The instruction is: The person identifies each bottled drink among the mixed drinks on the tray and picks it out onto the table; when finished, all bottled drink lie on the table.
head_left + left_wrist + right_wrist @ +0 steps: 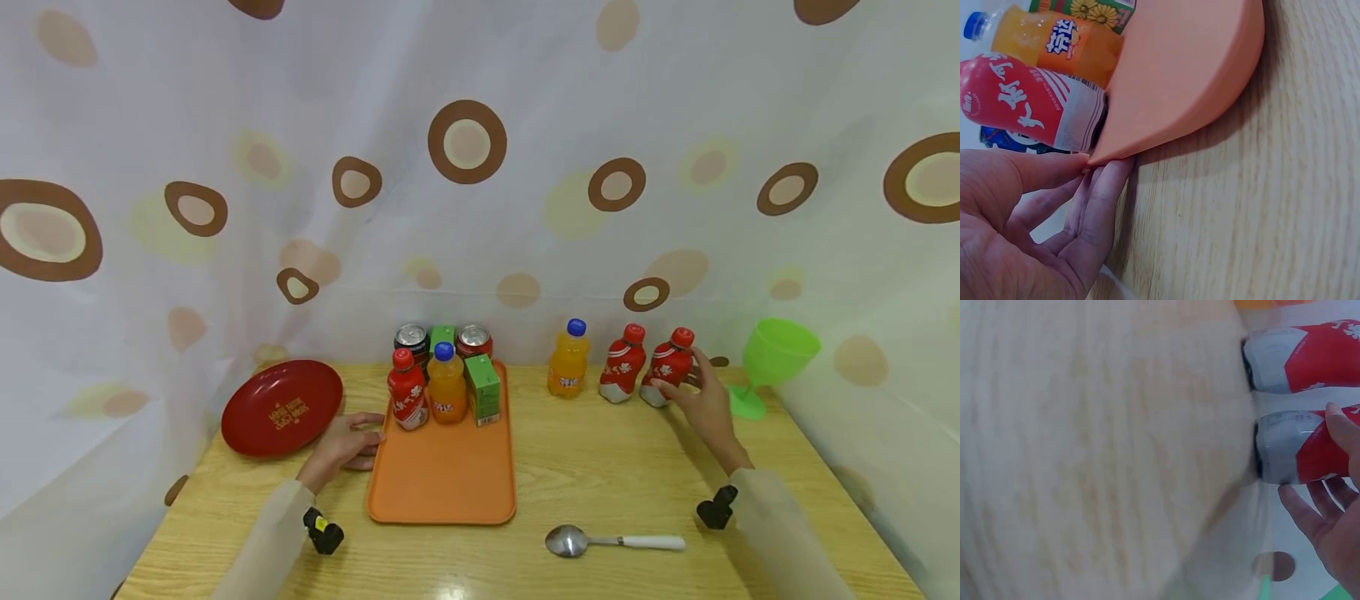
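At the left edge of the orange tray (442,479), my left hand (347,446) pinches the rim between thumb and fingers, as the left wrist view shows closely. On the tray stand a red bottle (408,392), an orange soda bottle (447,387), a green drink carton (483,390), and behind them a dark can (411,337), a red can (474,340) and another green carton (442,335). My right hand (705,404) holds a red and silver bottle (667,367), thumb on one side and fingers on the other. Its twin bottle (1310,359) stands just beside it.
Left of the tray lies a red oval plate (281,408). Another orange soda bottle (568,362) stands right of the tray. A green goblet (776,358) is at the far right, near the right hand. A white-handled spoon (615,542) lies at the front.
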`<action>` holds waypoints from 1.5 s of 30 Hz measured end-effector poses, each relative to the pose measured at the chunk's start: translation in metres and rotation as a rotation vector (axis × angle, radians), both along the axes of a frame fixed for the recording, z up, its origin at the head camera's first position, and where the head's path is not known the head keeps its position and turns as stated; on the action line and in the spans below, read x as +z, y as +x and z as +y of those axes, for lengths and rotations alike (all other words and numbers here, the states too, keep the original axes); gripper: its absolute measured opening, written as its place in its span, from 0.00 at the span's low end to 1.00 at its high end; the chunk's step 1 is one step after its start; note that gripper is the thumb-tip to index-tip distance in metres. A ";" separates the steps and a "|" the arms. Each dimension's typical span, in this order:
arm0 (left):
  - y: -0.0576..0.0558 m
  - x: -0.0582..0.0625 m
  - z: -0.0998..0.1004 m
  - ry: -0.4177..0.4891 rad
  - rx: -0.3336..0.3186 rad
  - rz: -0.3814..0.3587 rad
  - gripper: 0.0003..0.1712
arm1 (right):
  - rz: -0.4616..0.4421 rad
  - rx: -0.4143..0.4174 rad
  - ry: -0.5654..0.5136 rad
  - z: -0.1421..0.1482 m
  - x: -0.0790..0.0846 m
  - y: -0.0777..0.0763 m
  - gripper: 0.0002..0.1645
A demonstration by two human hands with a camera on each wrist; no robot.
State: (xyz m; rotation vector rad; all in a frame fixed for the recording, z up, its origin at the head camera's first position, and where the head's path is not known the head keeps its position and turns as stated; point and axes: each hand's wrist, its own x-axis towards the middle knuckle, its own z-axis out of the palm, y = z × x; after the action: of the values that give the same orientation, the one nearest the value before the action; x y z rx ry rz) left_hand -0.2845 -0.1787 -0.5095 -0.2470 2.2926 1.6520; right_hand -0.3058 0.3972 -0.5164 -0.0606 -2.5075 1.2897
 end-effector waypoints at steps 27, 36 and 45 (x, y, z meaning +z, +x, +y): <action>-0.004 0.002 0.004 -0.011 0.011 -0.001 0.26 | 0.133 -0.141 0.016 -0.013 0.036 0.025 0.28; -0.001 -0.002 0.002 0.007 -0.003 0.025 0.26 | 0.322 -0.190 0.025 -0.049 0.043 0.035 0.13; 0.001 -0.003 -0.001 0.010 0.005 0.018 0.26 | 0.349 -0.038 0.050 -0.087 0.047 0.033 0.12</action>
State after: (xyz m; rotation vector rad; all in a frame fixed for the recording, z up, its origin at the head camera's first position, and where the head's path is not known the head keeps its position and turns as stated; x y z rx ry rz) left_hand -0.2832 -0.1796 -0.5121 -0.2364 2.2983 1.6746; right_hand -0.2732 0.3103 -0.4696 0.1177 -2.2279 1.1125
